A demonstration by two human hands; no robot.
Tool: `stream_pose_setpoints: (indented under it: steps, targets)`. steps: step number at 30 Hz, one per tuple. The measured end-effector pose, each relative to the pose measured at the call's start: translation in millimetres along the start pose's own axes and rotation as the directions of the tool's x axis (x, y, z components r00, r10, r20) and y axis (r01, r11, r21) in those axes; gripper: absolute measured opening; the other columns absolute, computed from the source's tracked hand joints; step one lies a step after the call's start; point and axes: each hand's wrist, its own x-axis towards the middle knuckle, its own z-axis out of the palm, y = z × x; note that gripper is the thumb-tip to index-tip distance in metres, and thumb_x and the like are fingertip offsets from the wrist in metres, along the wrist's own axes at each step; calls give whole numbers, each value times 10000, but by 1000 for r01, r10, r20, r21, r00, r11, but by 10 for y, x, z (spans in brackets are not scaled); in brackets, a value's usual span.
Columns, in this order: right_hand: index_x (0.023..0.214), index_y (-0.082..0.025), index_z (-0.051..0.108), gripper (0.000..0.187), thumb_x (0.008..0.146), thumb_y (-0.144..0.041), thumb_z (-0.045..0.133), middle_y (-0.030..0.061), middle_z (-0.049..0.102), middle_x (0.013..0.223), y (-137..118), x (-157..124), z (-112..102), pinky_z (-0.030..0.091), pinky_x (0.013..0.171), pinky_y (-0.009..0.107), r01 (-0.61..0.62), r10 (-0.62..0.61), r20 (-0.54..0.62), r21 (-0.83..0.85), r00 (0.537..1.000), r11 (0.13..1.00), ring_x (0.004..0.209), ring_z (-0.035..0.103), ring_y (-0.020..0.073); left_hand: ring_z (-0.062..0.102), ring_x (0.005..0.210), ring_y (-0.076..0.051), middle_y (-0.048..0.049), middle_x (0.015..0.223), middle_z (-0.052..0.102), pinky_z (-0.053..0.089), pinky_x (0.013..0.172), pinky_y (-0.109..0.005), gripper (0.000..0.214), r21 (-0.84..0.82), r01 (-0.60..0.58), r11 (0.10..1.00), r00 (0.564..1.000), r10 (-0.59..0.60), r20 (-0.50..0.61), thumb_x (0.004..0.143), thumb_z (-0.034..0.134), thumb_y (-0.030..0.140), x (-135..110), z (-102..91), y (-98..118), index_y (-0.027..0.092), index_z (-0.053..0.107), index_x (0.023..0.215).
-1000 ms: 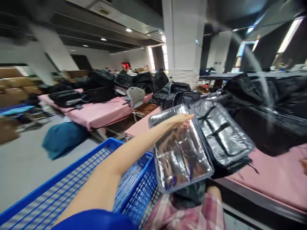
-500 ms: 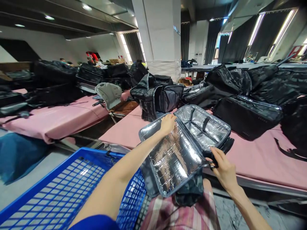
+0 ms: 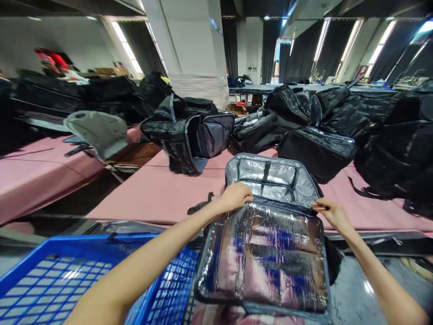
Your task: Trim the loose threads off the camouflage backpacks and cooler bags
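An unzipped insulated bag (image 3: 267,253), lined with shiny silver foil, lies spread before me. Its lid panel hangs down over my lap, while the foil-lined main compartment (image 3: 280,169) rests on the pink table's edge. My left hand (image 3: 237,196) is closed on the bag at the left of the seam between lid and compartment. At the right end of that seam, the fingers of my right hand (image 3: 329,211) are pinched together, touching the bag's corner. A small dark tool with a finger loop appears to be in them; its exact kind is unclear.
A blue plastic basket (image 3: 50,243) stands at my lower left. Black bags (image 3: 314,151) are piled across the pink table (image 3: 135,192), another upright bag (image 3: 184,140) at its left. A grey chair (image 3: 101,131) stands between the tables, with a white pillar (image 3: 189,40) behind.
The bag has turned squarer to me and its lid now hangs lower. My left hand has shifted down along the seam; my right hand has moved up to the corner. The view has swung right.
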Motion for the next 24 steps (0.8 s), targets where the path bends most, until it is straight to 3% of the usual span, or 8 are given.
stream_pose_setpoints:
  steps: [4, 9, 12, 17, 20, 24]
  targets:
    - [717, -204, 644, 304, 776, -472, 512, 34, 652, 768, -55, -59, -5, 455, 627, 307, 76, -75, 14, -151, 997, 986, 714, 613, 197, 483, 847, -217, -68, 876, 599, 329, 746, -337, 230, 96, 52, 994, 990, -39, -137, 860, 449, 320, -68, 216, 268, 193, 641, 860]
    - [1024, -224, 609, 309, 804, -431, 545, 43, 638, 962, -537, -88, 203, 444, 664, 285, 238, -247, 4, -274, 969, 932, 847, 603, 193, 458, 888, -232, -67, 895, 599, 257, 831, -425, 241, 93, 112, 989, 965, -86, -246, 877, 429, 338, -50, 328, 476, 211, 633, 891]
    - [1100, -192, 552, 349, 837, -419, 524, 58, 631, 961, -775, -70, 375, 392, 693, 297, 382, -389, 59, -371, 919, 847, 853, 576, 196, 474, 857, -222, -60, 833, 618, 263, 798, -402, 301, -18, 210, 978, 963, -210, -169, 882, 388, 284, 63, 337, 522, 185, 644, 757]
    - [945, -179, 596, 174, 891, -279, 463, 48, 649, 852, -897, 4, 572, 263, 707, 331, 560, -600, 108, -520, 792, 645, 755, 500, 176, 515, 792, -218, -45, 649, 616, 277, 788, -377, 288, -156, 329, 931, 944, -323, 69, 788, 432, 241, 215, 259, 469, 162, 595, 563]
    - [926, -183, 601, 155, 894, -239, 460, 33, 647, 821, -919, 35, 617, 230, 707, 337, 599, -651, 123, -545, 749, 587, 725, 459, 165, 528, 792, -212, -33, 624, 612, 274, 811, -372, 255, -168, 342, 924, 939, -333, 80, 756, 443, 236, 223, 230, 457, 167, 587, 557]
    - [924, -183, 602, 146, 894, -229, 466, 24, 644, 805, -928, 46, 639, 217, 701, 339, 618, -676, 126, -550, 726, 562, 717, 438, 159, 526, 799, -217, -37, 622, 607, 271, 813, -376, 269, -177, 345, 922, 938, -334, 86, 753, 432, 241, 204, 227, 475, 160, 552, 526]
